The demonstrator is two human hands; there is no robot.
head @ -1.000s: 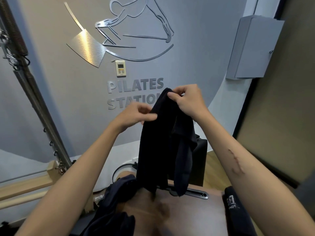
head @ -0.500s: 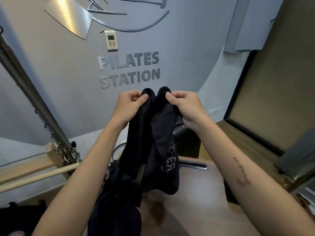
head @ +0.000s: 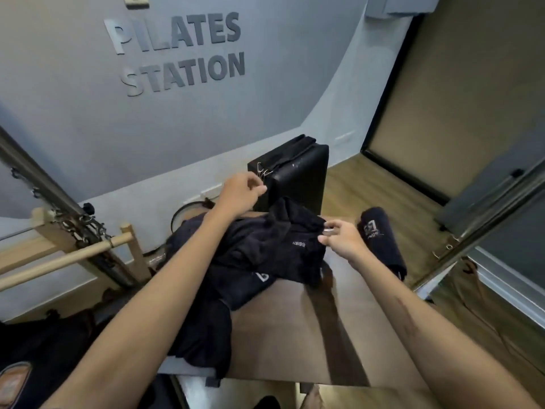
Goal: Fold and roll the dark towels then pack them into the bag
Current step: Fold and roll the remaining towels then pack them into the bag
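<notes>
Dark towelling lies bunched under both forearms; the left hand is raised above the far edge of the pile, fingers loosely curled with thumb and forefinger drawn near each other, gripping nothing that can be made out; the right hand sits at the right edge of the heap, thumb and forefinger pinching a corner of the dark towel, the remaining fingers relaxed. That towel is crumpled, unfolded, with white lettering showing on its upper face; it rests on the brown table and overlaps more dark fabric that spills over the table's left edge and hangs down. A rolled towel, dark with a pale printed mark, lies on the right side of the table, just beside the right hand and apart from the loose heap; one end overhangs the table edge. Behind the heap stands a black padded box, upright, with metal clips at its top corner near the left fingertips. On the left, a wooden dowel and metal frame with chains; the grey wall carries raised lettering reading PILATES STATION; wood flooring runs to the right. A dark shape at lower left may be a bag; cannot be confirmed.
</notes>
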